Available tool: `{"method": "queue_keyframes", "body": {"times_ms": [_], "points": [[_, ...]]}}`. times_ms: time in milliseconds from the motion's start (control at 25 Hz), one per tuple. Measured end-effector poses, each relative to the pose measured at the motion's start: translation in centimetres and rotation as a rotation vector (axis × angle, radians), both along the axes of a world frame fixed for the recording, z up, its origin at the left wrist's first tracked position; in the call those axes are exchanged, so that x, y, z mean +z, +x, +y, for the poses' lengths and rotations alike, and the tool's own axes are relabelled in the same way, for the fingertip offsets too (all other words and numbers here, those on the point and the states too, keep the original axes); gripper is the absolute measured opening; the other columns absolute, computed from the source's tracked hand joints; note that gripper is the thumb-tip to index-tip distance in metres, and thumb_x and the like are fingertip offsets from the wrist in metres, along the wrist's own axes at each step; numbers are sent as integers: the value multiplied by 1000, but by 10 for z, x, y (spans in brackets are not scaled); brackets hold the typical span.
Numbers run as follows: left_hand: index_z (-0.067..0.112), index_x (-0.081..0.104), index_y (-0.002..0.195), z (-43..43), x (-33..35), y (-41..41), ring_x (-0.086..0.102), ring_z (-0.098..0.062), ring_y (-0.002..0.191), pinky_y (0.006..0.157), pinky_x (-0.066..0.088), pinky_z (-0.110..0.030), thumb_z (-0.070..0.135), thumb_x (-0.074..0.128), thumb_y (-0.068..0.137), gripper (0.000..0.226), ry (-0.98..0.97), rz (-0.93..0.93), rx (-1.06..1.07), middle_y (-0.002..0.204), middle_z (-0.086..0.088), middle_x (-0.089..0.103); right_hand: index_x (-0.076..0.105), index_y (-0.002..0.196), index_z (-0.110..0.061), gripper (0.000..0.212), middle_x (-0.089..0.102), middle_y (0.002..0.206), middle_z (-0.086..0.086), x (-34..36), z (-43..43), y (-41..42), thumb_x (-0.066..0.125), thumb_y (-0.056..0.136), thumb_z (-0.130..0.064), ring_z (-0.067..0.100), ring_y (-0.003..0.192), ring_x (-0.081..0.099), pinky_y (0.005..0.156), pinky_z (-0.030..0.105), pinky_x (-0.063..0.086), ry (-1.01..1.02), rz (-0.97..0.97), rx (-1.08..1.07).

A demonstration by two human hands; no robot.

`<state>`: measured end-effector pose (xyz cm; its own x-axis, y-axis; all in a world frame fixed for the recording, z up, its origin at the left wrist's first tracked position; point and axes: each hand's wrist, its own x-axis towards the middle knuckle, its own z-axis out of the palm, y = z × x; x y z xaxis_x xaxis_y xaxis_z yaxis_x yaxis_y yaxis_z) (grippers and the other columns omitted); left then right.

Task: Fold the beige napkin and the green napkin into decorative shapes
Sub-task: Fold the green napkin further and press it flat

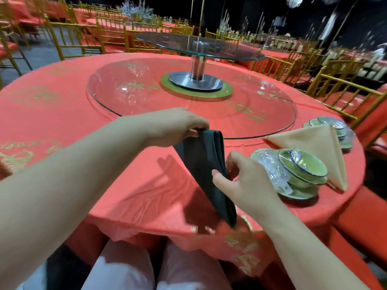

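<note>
Banquet hall with gilt chairs (343, 88) around a round table covered by a red tablecloth (62, 114) printed with gold motifs; a glass turntable (129, 88) lies at its centre, carrying a smaller raised glass tier (199, 45) on a metal post. Left hand (176, 126): fingers curled, pinching the upper end of the green napkin (205, 170). The napkin, folded into a long narrow band of several layers, slants from that hand down toward the near table edge. Right hand (247, 181): thumb and fingers close on the napkin's right edge near mid-length. Beige napkin (310, 145): folded into a triangle, lying flat on the cloth to the right, between two stacks of green dishes (301, 168). Near stack partly overlaps its lower edge.
</note>
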<state>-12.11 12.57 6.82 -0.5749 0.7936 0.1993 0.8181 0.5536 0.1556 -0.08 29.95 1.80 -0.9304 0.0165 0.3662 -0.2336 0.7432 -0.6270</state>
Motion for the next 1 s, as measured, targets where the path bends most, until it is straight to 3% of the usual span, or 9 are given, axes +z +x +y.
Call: {"method": "queue_keyframes", "body": {"times_ms": [200,280,400,520,560,640,800,880,1000], "points": [[6,59,107,42,-12,-8,54,-28,96,83,39,-34,5,47,91,20,-71,-36,-31,103,-9,63,37,58,-20,35,44,51,-5,-16,12,3,67,73,-32,11,51,41,54,29,36,-51,-42,-77],[7,58,110,45,-18,-8,53,-25,103,87,38,-30,1,47,90,24,-63,-84,-39,110,-7,60,43,64,-22,33,53,59,-6,-17,12,3,68,72,-43,9,53,47,58,30,41,-45,-115,-28],[13,52,114,36,-26,-4,54,-15,106,92,42,-29,2,50,90,27,121,-296,24,110,5,53,51,78,-27,36,60,72,-16,-11,27,-8,57,72,-63,3,63,54,66,25,45,-164,-163,89],[12,50,111,24,-28,4,59,-8,99,90,47,-22,0,55,88,26,350,-479,39,106,5,55,53,96,-25,13,59,86,-14,-1,47,-26,51,91,-36,8,76,59,79,36,50,-232,-132,207],[12,52,108,21,-27,5,59,-7,99,91,46,-18,0,56,87,24,377,-495,24,104,5,57,52,103,-23,10,58,92,-11,5,52,-30,49,94,-22,8,78,60,80,32,50,-176,-123,253],[18,56,100,15,-24,4,56,-3,101,92,40,-11,1,60,85,22,352,-467,-22,100,7,59,49,114,-24,27,56,103,-5,20,57,-38,49,93,-7,7,82,60,77,17,45,-2,-133,370],[27,57,89,15,-22,-1,54,5,92,86,35,-7,6,64,83,23,292,-418,-40,93,12,61,50,116,-36,44,52,112,-15,45,61,-73,64,85,-8,3,101,56,91,16,42,322,-250,531],[25,59,85,16,-21,-2,53,8,85,79,34,-4,5,65,82,20,304,-434,-29,84,16,61,53,110,-32,40,54,108,-23,47,56,-91,70,80,-13,4,108,54,98,20,40,351,-332,590],[23,60,81,13,-20,-2,54,6,80,77,36,-5,4,66,81,20,318,-461,-37,76,23,61,55,105,-21,39,60,104,-12,48,51,-106,75,74,-9,4,107,54,98,14,36,295,-406,709]]}}
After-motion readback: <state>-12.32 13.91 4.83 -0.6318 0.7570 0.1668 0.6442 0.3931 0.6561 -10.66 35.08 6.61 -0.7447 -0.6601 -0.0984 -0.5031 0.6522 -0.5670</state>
